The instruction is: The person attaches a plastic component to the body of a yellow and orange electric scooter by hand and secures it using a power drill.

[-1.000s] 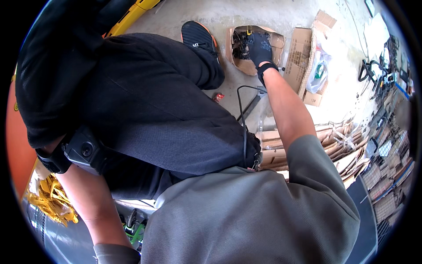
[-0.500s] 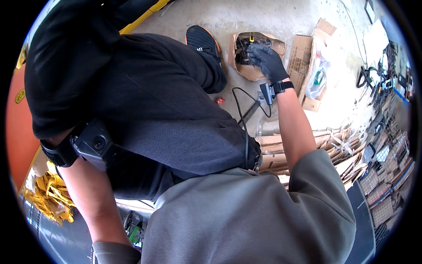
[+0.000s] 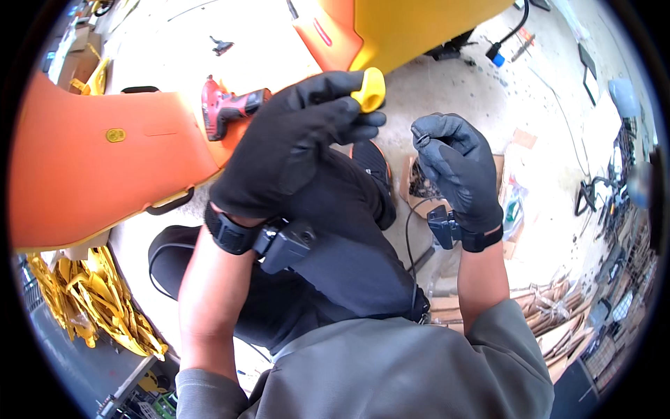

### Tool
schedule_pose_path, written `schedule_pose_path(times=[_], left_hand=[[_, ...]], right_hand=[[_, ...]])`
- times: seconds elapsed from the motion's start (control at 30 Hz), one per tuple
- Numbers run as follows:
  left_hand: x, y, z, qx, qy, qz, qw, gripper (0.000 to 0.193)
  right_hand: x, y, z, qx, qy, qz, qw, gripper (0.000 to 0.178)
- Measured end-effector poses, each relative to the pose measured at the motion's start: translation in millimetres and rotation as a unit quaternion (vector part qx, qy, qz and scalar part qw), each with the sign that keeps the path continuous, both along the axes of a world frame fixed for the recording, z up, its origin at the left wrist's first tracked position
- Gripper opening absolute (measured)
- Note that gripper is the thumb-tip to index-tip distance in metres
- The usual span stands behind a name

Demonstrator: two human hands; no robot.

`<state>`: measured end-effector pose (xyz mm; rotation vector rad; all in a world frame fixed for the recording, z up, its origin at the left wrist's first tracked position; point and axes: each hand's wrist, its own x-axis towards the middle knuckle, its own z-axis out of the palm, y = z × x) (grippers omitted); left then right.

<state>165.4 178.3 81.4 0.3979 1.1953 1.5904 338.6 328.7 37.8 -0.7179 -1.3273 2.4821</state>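
- Two large moulded shells lead the view: an orange shell (image 3: 105, 164) lies left of the carton that serves as your landmark, and a yellow-and-orange shell (image 3: 422, 31) stands beyond it.
- Flattened cardboard (image 3: 558, 318) is stacked on the near right side of the carton, and a yellow bundle (image 3: 105, 297) sits well to its left, nearer you.
- One open carton (image 3: 407, 183) rests on the floor, with dark small parts (image 3: 422, 183) in it.
- Your gloved left hand (image 3: 283, 150) is raised to the left of the carton; its thumb and forefinger pinch a yellow piece, with the other fingers stretched out below.
- Your gloved right hand (image 3: 458, 176) is up in front of the carton, hiding part of it; thumb and forefinger press together at the tips, the rest curled in.
- A red-and-black power tool (image 3: 227, 108) lies left of the carton, past your left hand.
- The yellow piece (image 3: 372, 89) is held in the air, left of the carton and farther from you.
- What looks like a small dark piece (image 3: 421, 140) sits in your right pinch, just over the carton's far left side; you cannot tell its kind. The step in hand appears to be handling these two small parts, one per hand. Your next move calls for a steady left pinch and a firm right one, since so little shows past your fingertips.
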Motion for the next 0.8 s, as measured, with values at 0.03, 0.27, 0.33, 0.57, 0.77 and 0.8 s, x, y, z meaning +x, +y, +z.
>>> schedule_pose_path(times=[0.03, 0.27, 0.33, 0.57, 0.77, 0.8], left_hand=[[0, -3, 0, 0.008, -0.011, -0.002, 1.000, 0.038], [-1, -13, -6, 0.024, 0.014, -0.003, 1.000, 0.037], [0, -12, -8, 0.053, 0.021, 0.015, 0.998, 0.034], [-2, -16, -8, 0.049, 0.032, -0.011, 0.998, 0.033], [-1, -15, -8, 0.061, -0.009, -0.003, 0.998, 0.034], [-1, -15, -9, 0.058, -0.008, -0.002, 0.998, 0.034]], right_hand=[[-10, -5, 16, 0.028, 0.008, -0.002, 1.000, 0.021], [-41, -33, 42, 0.109, 0.025, 0.026, 0.993, 0.021], [-41, -37, 41, 0.126, 0.026, 0.021, 0.991, 0.020], [-44, -45, 39, 0.187, 0.019, -0.041, 0.981, 0.015], [-47, -49, 36, 0.193, 0.004, -0.093, 0.977, 0.020], [-47, -50, 35, 0.195, 0.006, -0.103, 0.975, 0.021]])
